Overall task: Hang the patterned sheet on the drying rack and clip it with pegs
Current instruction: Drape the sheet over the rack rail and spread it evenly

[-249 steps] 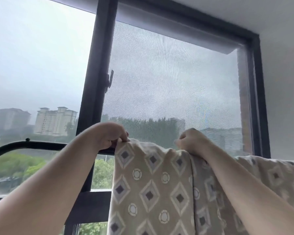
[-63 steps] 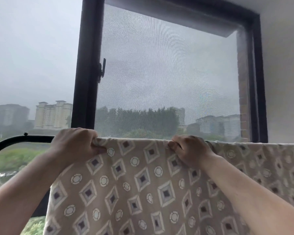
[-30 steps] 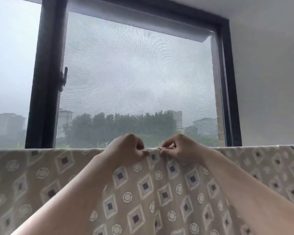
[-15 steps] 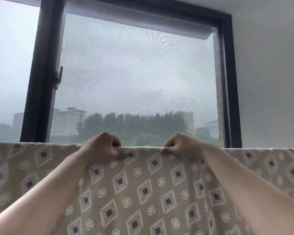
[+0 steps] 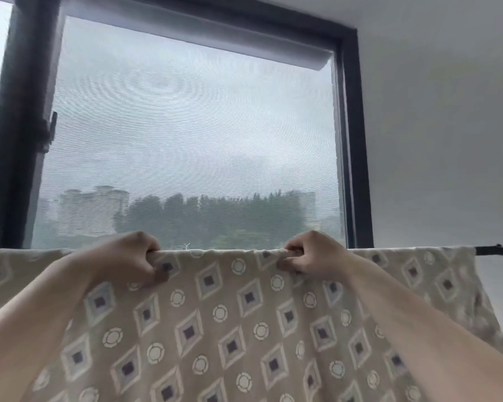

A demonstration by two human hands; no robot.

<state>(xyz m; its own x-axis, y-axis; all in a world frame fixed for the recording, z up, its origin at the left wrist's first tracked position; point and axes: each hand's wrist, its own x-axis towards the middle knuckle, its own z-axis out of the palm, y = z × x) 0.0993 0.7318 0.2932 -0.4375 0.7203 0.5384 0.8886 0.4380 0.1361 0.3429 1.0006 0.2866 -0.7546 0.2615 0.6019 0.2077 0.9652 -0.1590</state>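
The patterned sheet point(image 5: 221, 309), beige with diamonds and rings, hangs over the top bar of the drying rack and fills the lower half of the view. Its fold runs level across the frame. My left hand point(image 5: 128, 258) grips the fold left of centre. My right hand point(image 5: 311, 255) grips the same fold right of centre, well apart from the left. The sheet hides the bar except for its black curved end point(image 5: 500, 253) at the far right. No pegs are in view.
A dark-framed window point(image 5: 352, 140) with a mesh screen stands right behind the rack. A window handle point(image 5: 51, 132) sticks out at the left. A plain white wall point(image 5: 447, 140) lies to the right.
My hands have slid apart along the fold, from nearly touching one second ago to a wide spacing now. The view has shifted right, bringing the rack's right end into sight.
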